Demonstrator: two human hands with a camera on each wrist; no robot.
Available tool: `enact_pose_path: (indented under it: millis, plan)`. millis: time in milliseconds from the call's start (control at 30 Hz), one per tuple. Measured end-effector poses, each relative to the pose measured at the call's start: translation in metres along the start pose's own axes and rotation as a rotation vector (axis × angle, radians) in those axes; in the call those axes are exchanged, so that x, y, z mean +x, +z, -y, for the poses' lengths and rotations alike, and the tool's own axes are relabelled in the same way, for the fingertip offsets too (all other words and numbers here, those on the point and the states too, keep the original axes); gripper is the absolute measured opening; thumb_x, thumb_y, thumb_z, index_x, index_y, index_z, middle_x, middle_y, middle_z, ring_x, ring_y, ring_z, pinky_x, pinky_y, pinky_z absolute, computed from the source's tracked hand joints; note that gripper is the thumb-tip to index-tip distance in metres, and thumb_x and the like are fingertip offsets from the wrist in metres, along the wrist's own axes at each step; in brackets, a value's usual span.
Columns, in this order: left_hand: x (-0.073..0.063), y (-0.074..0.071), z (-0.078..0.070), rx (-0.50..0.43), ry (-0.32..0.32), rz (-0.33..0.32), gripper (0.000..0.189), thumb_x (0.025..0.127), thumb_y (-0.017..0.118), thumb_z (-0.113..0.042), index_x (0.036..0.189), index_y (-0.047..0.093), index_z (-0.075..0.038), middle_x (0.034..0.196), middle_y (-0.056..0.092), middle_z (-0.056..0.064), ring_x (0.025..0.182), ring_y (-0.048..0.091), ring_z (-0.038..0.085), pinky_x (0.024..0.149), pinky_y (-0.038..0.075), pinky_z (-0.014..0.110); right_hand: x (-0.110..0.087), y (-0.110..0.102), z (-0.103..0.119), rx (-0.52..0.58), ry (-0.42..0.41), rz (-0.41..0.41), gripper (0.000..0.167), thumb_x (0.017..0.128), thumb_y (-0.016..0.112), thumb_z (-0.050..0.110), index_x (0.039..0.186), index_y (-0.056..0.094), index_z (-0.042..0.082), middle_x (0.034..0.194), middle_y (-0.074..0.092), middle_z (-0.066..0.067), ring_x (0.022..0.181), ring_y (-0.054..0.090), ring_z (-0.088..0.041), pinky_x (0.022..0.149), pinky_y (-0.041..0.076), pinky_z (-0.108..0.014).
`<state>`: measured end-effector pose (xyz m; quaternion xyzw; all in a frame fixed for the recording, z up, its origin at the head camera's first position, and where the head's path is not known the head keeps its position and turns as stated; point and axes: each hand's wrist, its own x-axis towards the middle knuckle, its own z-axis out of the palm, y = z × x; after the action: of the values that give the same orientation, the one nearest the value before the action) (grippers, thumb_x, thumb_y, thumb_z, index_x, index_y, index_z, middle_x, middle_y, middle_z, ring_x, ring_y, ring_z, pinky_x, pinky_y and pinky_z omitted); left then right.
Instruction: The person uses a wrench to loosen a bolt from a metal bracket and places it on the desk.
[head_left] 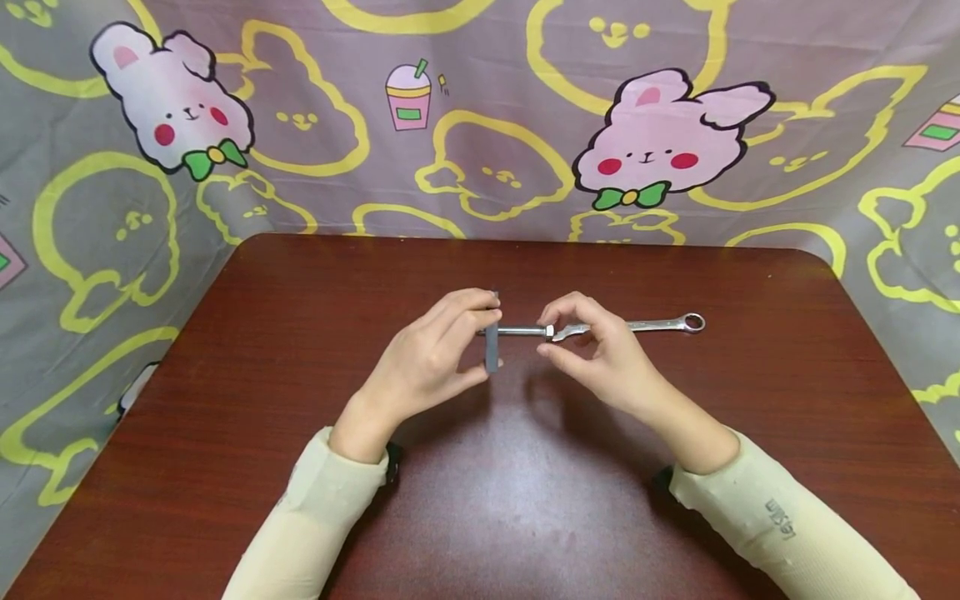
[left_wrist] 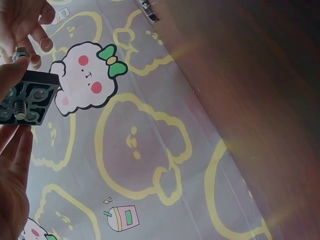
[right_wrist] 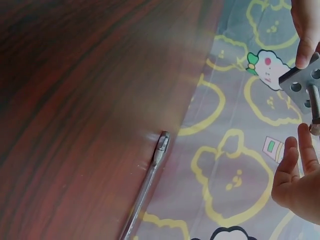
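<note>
My left hand (head_left: 429,354) grips a grey square plate (head_left: 492,343) by its edges, fingers above and thumb below. The plate has several holes, seen in the right wrist view. A silver bolt (head_left: 520,331) passes through its middle, and its threaded end (left_wrist: 20,110) sticks out of the ribbed face in the left wrist view. My right hand (head_left: 611,358) has its thumb and forefinger around the hex head (head_left: 550,333), at the bolt's right end. Behind the right hand lies a combination wrench (head_left: 660,326), its middle partly hidden by the fingers.
The wrench's ring end (head_left: 693,322) points right on the brown wooden table (head_left: 510,500). Patterned cloth (head_left: 495,75) with rabbit drawings stands along the table's back and both sides.
</note>
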<state>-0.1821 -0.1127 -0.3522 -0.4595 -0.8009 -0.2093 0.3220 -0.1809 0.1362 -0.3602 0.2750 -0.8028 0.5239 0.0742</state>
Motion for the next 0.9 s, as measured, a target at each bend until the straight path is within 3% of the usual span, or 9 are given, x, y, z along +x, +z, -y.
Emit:
enact_pose_path:
  millis: [233,467,633,900]
  plan:
    - [0.0009,-0.0011,0.0008,-0.001,0.028,-0.040,0.057,0.065,0.085,-0.002,0.116,0.060,0.003,0.124,0.062,0.018,0.119,0.060,0.029,0.103,0.052,0.032,0.0003,-0.0031,-0.0045,0.040,0.069,0.008,0.014,0.092,0.066,0.004,0.106,0.066,0.004,0.099,0.064,-0.001,0.090,0.059,-0.007,0.067,0.054,-0.019]
    - [-0.0002,0.0008,0.0022,0.000,0.047,-0.066,0.055,0.067,0.085,-0.002,0.115,0.059,0.004,0.123,0.062,0.018,0.119,0.061,0.030,0.104,0.051,0.032,0.0013,-0.0032,-0.0066,0.067,0.060,0.022,0.009,0.096,0.061,0.005,0.099,0.070,0.005,0.097,0.065,-0.004,0.092,0.056,-0.007,0.068,0.053,-0.019]
    - [-0.0012,0.0005,0.0028,0.006,0.041,-0.052,0.054,0.069,0.085,-0.004,0.116,0.059,0.003,0.123,0.062,0.018,0.119,0.061,0.029,0.103,0.052,0.031,0.0012,-0.0018,-0.0066,0.071,0.066,0.018,0.009,0.092,0.067,0.004,0.100,0.069,0.005,0.095,0.065,-0.001,0.090,0.057,-0.007,0.068,0.054,-0.019]
    - [-0.0014,0.0004,0.0031,-0.014,0.004,-0.005,0.056,0.068,0.085,-0.004,0.117,0.059,0.002,0.125,0.061,0.016,0.119,0.060,0.027,0.101,0.053,0.031,0.0004,0.0001,-0.0043,-0.001,0.030,-0.006,0.025,0.083,0.072,-0.007,0.104,0.065,0.005,0.098,0.066,-0.004,0.087,0.063,-0.007,0.069,0.057,-0.021]
